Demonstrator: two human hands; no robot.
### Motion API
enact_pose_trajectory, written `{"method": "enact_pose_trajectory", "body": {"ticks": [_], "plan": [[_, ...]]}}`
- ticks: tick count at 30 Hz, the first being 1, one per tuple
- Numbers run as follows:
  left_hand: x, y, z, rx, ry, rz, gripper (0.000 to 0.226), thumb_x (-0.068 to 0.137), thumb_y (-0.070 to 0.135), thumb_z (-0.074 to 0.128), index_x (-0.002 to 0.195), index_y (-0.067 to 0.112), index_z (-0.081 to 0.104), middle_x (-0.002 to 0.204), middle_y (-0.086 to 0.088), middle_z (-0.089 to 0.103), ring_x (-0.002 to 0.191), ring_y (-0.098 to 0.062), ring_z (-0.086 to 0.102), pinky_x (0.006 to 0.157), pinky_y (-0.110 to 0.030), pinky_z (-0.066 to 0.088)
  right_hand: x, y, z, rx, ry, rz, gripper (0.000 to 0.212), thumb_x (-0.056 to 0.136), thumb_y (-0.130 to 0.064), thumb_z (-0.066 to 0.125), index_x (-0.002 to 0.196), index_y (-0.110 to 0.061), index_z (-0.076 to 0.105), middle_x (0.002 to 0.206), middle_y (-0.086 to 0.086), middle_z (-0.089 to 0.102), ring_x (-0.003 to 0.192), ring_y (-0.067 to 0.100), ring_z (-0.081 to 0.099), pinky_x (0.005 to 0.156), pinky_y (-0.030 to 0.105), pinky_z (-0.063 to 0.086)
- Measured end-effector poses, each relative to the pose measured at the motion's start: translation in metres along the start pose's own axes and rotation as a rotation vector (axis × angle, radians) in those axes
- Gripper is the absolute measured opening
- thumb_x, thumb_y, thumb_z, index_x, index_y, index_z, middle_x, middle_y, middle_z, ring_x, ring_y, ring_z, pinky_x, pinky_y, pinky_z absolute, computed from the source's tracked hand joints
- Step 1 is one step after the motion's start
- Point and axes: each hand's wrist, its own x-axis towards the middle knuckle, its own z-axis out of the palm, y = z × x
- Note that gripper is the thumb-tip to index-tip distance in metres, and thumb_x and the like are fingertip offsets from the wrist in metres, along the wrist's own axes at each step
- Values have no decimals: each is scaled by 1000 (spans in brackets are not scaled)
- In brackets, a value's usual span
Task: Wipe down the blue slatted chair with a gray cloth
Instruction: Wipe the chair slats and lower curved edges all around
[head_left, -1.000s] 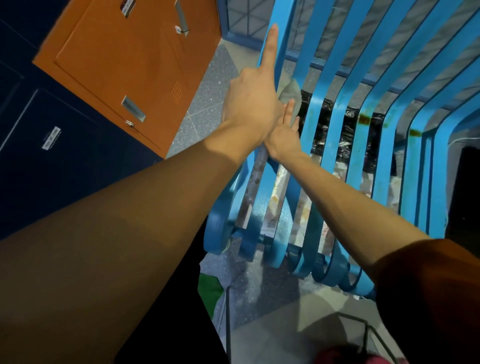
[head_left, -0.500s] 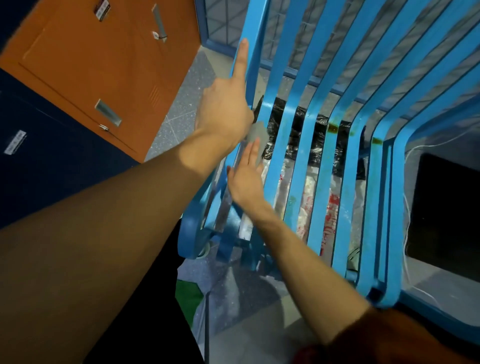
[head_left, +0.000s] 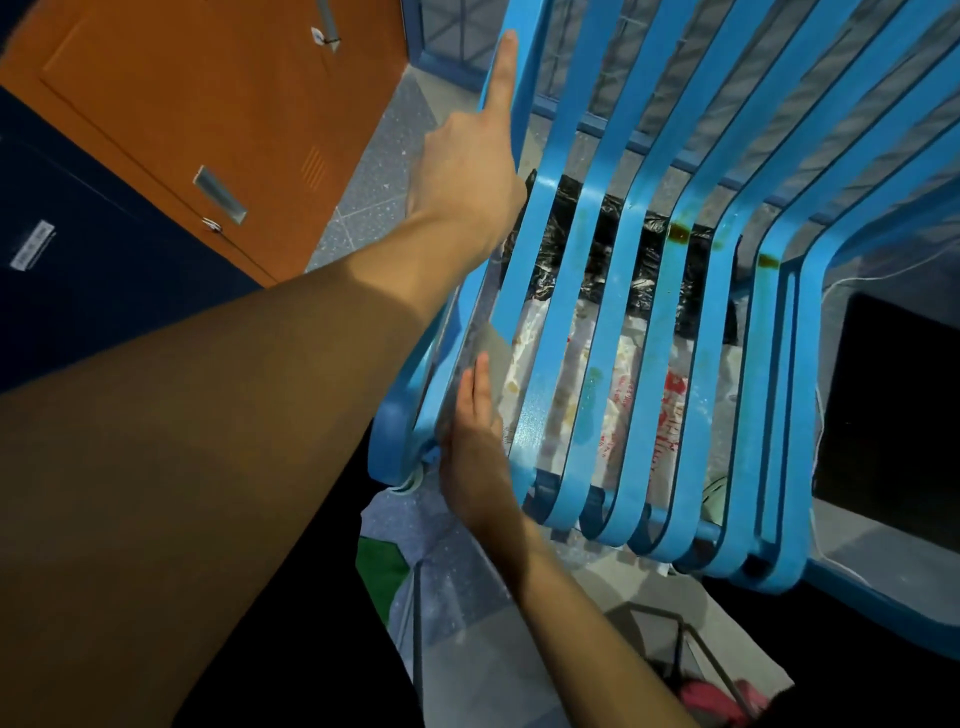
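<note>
The right hand (head_left: 475, 447), fingers flat, is pressing the cloth (head_left: 488, 345) on the chair's (head_left: 532, 78) 9 o'clock side; the left hand (head_left: 467, 171) is bracing at 12, grip unclear. Stains (head_left: 678, 234) toward 3 o'clock are looking unwiped.

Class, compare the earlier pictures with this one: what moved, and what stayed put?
The right hand, pressing the gray cloth flat, has slid down a left-side slat of the blue slatted chair, from the backrest bend toward the seat's front. The left hand stays high on the backrest's left edge, index finger extended.
</note>
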Motion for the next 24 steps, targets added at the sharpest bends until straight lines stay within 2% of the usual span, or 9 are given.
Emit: {"method": "enact_pose_trajectory", "body": {"ticks": [5, 7, 10, 13, 16, 19, 21, 22, 24], "plan": [[0, 0, 0, -12, -8, -6, 88, 94, -1, 52, 156, 28, -3, 88, -9, 60, 71, -22, 62, 75, -43, 59, 69, 11, -20, -68, -38, 74, 79, 91, 7, 37, 154, -7, -8, 159, -3, -28, 147, 31, 13, 117, 53, 21], [0, -1, 1, 7, 1, -7, 87, 94, -1, 52, 156, 28, -2, 85, -7, 55, 72, -22, 60, 75, -43, 58, 102, 16, -28, -153, -10, 81, 76, 92, 5, 34, 154, -6, -9, 159, 0, -29, 144, 37, 21, 112, 56, 26], [1, 0, 1, 36, 8, -1, 84, 95, 1, 50, 156, 28, -1, 85, -8, 51, 74, -25, 53, 73, -40, 53, 148, 26, -41, -220, -2, 103, 76, 92, 2, 35, 153, -5, -10, 159, 4, -27, 130, 48, 37, 89, 47, 42], [0, 0, 0, 36, 7, 4, 84, 94, 2, 50, 157, 28, 0, 84, -7, 51, 74, -23, 51, 73, -38, 50, 191, 36, -55, -286, 3, 112, 77, 95, -4, 40, 154, -5, -10, 160, 7, -25, 127, 46, 40, 70, 34, 33], [0, 0, -2, 14, -6, 11, 85, 94, 3, 51, 157, 27, -1, 84, -6, 53, 75, -20, 52, 75, -33, 48, 234, 48, -62, -379, -21, 116, 80, 93, -8, 43, 154, -7, -9, 159, 8, -26, 141, 49, 20, 67, 30, 30], [-1, 2, -4, 16, 5, 7, 83, 94, 4, 49, 157, 26, -1, 84, -5, 51, 76, -20, 50, 73, -31, 45, 259, 63, -63, -432, -53, 108, 82, 91, -10, 43, 154, -10, -9, 160, 6, -26, 143, 53, 9, 47, 26, 19], [-2, 2, -4, 15, 1, 6, 83, 94, 5, 50, 157, 26, -1, 85, -6, 51, 76, -20, 51, 75, -33, 47, 255, 58, -67, -421, -98, 108, 81, 91, -12, 42, 154, -10, -10, 159, 9, -28, 137, 51, 27, 49, 29, 23], [-2, 2, -4, 14, -4, 4, 84, 94, 5, 51, 157, 26, -1, 85, -6, 52, 77, -20, 52, 76, -33, 48, 247, 51, -70, -401, -89, 114, 81, 92, -11, 42, 154, -8, -10, 158, 11, -28, 124, 46, 42, 54, 31, 27], [-1, 1, -3, 19, -4, 6, 85, 94, 4, 52, 157, 26, -2, 85, -7, 54, 77, -21, 55, 78, -35, 52, 221, 37, -68, -341, -63, 159, 79, 95, -10, 42, 152, -3, -12, 158, 14, -28, 95, 35, 51, 64, 35, 31]]}}
